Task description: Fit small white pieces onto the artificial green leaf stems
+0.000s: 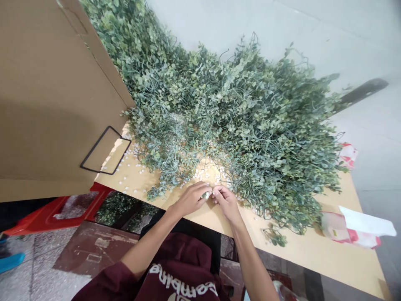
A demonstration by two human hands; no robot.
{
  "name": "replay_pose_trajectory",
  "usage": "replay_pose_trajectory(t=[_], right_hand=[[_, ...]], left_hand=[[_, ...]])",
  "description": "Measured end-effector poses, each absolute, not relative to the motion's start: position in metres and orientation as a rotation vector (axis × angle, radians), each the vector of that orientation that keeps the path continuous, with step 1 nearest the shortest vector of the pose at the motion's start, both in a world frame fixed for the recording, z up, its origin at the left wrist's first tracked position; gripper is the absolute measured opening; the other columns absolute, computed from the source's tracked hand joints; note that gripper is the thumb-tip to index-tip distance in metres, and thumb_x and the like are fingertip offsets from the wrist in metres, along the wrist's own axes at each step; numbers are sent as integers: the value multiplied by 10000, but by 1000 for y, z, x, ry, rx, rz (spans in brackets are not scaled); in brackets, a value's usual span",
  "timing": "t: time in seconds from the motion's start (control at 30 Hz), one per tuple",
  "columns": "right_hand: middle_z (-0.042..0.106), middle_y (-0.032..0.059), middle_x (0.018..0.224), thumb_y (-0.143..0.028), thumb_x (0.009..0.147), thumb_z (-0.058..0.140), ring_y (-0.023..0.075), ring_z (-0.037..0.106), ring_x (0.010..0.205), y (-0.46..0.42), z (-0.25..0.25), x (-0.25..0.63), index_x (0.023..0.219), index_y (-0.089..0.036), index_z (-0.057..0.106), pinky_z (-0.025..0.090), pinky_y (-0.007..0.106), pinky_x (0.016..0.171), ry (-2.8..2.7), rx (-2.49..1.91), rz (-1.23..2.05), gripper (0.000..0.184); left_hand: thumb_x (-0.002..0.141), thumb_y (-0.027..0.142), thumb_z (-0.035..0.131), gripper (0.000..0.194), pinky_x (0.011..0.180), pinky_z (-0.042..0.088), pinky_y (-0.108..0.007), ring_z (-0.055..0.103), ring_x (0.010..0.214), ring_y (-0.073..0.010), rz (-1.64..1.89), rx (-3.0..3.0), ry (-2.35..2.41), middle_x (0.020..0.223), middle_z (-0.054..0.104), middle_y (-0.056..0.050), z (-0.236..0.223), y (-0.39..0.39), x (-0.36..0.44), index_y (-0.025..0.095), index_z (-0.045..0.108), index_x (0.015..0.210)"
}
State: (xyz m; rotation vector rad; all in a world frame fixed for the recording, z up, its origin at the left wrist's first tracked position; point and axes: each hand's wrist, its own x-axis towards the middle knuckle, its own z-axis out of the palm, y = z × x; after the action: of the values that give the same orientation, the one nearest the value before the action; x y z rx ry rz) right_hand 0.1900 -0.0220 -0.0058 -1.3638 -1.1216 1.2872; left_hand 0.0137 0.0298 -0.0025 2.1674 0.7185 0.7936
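At the table's near edge, my left hand and my right hand meet with their fingertips almost touching. Both are closed in a pinch. A small whitish bit shows between them, too small to name. Just beyond my fingers, many small white pieces lie scattered on the table. A large heap of artificial leafy greenery with thin green stems spreads behind and to the right of my hands. One loose leafy sprig lies to the right, near the edge.
A large cardboard box rises at the left, with a black rectangular frame by its lower corner. Red-and-white packaging with white paper lies at the right end. Below the table are a red plastic stool and more greenery.
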Motion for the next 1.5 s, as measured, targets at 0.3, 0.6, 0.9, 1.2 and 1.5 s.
replay_pose_trajectory(t=[0.3, 0.6, 0.9, 1.2, 1.5], right_hand=[[541, -2, 711, -443, 903, 575, 139, 494, 601, -23, -5, 187, 793, -207, 587, 422, 257, 589, -1140, -1367, 1214, 261], [530, 3, 701, -442, 917, 551, 154, 497, 617, -24, -5, 181, 818, -218, 587, 427, 274, 607, -1176, -1383, 1145, 248], [567, -1, 722, -428, 899, 577, 145, 527, 611, -24, -9, 180, 878, -222, 614, 438, 270, 611, -1115, -1348, 1126, 210], [610, 18, 744, -371, 887, 613, 162, 551, 660, -29, -4, 176, 869, -210, 673, 454, 287, 652, -1213, -1379, 949, 173], [676, 64, 903, -328, 921, 569, 221, 612, 841, -32, -2, 177, 1069, -260, 730, 482, 347, 787, -1414, -1338, 855, 229]], left_hand=[[950, 173, 434, 155, 820, 464, -284, 575, 895, -179, 785, 2088, 709, 915, 613, -62, 1, 32, 15, 175, 587, 929], [945, 174, 432, 164, 806, 476, -293, 584, 876, -182, 775, 2095, 723, 911, 624, -63, -2, 32, 15, 173, 596, 942], [947, 201, 467, 145, 816, 465, -284, 580, 868, -171, 814, 2000, 804, 900, 634, -48, -1, 32, 16, 176, 602, 901], [967, 280, 454, 202, 785, 465, -277, 577, 836, -173, 779, 1950, 819, 858, 626, -47, 2, 31, 14, 173, 591, 865], [972, 336, 442, 248, 747, 449, -268, 567, 799, -166, 764, 1951, 865, 818, 603, -29, 4, 31, 10, 168, 564, 837]])
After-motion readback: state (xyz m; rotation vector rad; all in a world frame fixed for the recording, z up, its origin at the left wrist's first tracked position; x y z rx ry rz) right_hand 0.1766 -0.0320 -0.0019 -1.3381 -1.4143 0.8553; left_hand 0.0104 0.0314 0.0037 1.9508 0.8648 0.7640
